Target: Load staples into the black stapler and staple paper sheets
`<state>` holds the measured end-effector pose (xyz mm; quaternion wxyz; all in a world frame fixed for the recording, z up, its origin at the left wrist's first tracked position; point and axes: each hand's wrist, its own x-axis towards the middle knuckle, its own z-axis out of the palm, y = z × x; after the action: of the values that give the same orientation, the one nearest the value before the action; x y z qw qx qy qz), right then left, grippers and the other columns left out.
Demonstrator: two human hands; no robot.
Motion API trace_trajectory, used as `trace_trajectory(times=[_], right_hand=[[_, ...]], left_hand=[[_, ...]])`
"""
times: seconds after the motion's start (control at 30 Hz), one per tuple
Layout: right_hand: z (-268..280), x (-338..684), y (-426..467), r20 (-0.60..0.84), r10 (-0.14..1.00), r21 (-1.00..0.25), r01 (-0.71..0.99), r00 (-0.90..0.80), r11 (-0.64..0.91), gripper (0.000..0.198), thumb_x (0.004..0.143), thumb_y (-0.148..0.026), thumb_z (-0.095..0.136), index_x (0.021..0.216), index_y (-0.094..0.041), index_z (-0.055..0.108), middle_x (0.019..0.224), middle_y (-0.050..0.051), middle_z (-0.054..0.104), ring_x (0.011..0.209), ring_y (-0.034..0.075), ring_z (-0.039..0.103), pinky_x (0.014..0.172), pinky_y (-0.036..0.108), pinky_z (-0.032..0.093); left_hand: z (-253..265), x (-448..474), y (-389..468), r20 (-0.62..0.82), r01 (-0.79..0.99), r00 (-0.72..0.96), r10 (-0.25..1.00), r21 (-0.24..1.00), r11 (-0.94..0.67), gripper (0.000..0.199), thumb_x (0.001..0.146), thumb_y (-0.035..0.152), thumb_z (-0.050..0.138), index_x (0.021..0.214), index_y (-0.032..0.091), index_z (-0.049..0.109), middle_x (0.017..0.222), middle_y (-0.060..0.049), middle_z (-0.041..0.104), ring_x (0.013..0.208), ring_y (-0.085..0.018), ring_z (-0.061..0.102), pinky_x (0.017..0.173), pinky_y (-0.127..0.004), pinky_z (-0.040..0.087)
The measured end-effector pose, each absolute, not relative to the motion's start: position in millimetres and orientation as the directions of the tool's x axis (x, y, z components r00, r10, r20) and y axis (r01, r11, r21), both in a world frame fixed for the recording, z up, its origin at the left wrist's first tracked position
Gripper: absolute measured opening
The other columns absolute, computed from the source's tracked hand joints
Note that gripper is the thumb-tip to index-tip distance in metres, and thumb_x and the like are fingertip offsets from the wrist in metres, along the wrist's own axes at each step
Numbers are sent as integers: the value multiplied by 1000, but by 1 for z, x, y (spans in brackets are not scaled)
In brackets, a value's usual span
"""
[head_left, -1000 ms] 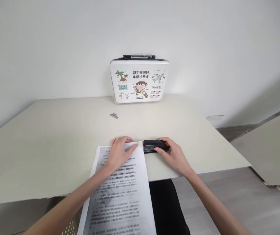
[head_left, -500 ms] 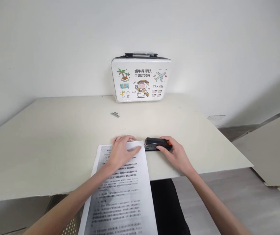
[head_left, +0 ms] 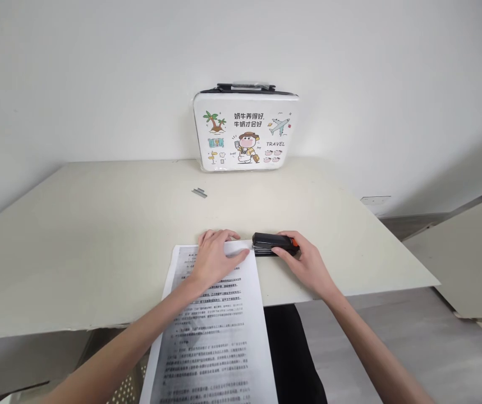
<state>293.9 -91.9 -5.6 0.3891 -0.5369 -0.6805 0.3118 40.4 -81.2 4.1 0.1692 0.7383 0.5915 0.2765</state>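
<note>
Printed paper [head_left: 219, 331] lies over the table's front edge, its lower part hanging toward me. My left hand [head_left: 215, 258] grips it near the top, thumb on the page at the right and fingers curled around the top edge. A black stapler [head_left: 272, 241] with an orange bit at its rear lies on its base to the right, its front end at the paper's top right corner. My right hand [head_left: 303, 261] is closed around the stapler's rear, thumb on the near side. Whether the corner is between the jaws is hard to tell.
Two small strips of staples [head_left: 200, 193] lie farther back on the pale table [head_left: 110, 224]. A white cartoon-printed case [head_left: 244, 132] with a black handle stands upright against the wall. Another pale surface [head_left: 468, 258] is off to the right.
The view has shifted slightly. The paper's top right corner has come a little closer to the stapler's front end. Both hands keep their holds.
</note>
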Motion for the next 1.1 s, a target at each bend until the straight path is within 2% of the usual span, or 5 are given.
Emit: trace_trajectory(times=[0.27, 0.5, 0.6, 0.87, 1.1], right_hand=[[-2, 293, -93, 158, 981, -866, 461, -114, 193, 38, 96, -56, 65, 119, -26, 65, 119, 8, 74, 106, 26, 68, 92, 40, 55], [6, 295, -82, 75, 995, -908, 408, -62, 94, 43, 105, -63, 45, 113, -27, 68, 126, 7, 74, 117, 26, 67, 100, 40, 51], [16, 292, -70, 12, 996, -888, 456, -85, 50, 51, 105, -67, 38, 112, -27, 70, 124, 8, 75, 118, 27, 68, 102, 42, 51], [42, 267, -42, -8, 979, -764, 633, -203, 124, 65, 103, -76, 32, 114, -28, 75, 131, 8, 74, 126, 35, 66, 110, 49, 47], [44, 248, -38, -29, 971, -697, 701, -238, 152, 71, 102, -79, 28, 115, -29, 77, 132, 8, 74, 121, 36, 68, 103, 50, 51]], left_hand=[[20, 20, -97, 257, 705, 404, 878, 524, -478, 20, 104, 36, 56, 122, 27, 63, 131, -5, 65, 132, -26, 54, 112, -46, 47], [15, 16, -121, 122, 665, 634, 763, 418, -619, 50, 106, 49, 55, 154, 36, 49, 175, -1, 28, 162, -33, 19, 130, -59, 26], [12, 17, -121, 132, 653, 657, 742, 394, -647, 56, 108, 53, 51, 161, 39, 42, 176, 0, 23, 163, -33, 15, 132, -61, 15], [8, 14, -122, 127, 646, 668, 734, 391, -655, 57, 109, 55, 46, 163, 42, 36, 177, 3, 14, 164, -32, 9, 132, -62, 13], [4, 13, -126, 176, 625, 660, 731, 412, -663, 55, 109, 53, 48, 161, 40, 40, 177, 2, 18, 163, -32, 11, 133, -63, 14]])
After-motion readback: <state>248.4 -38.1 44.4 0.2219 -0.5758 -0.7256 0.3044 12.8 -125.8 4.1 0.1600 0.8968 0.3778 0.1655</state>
